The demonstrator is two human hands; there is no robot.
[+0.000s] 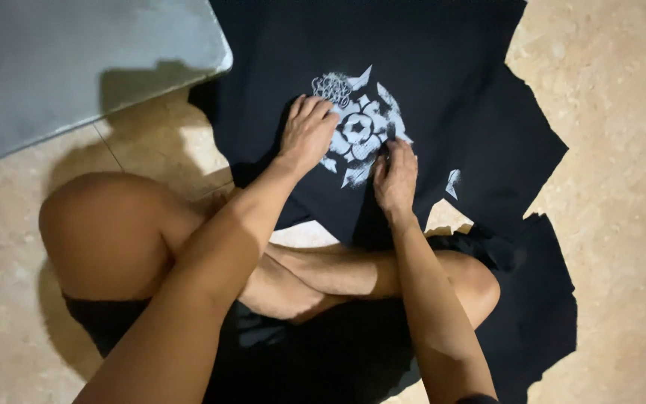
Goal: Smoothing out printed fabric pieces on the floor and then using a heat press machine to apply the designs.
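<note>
The black shirt lies spread on the floor, its white print between both hands. The left hand presses flat, fingers spread, gripping nothing; the right hand pinches the cloth at the print's right edge. A grey slab sits far left; bare floor lies right.

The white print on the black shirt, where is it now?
In the head view, the white print sits centre-top on the black shirt spread on the floor, between the left hand and right hand.
</note>
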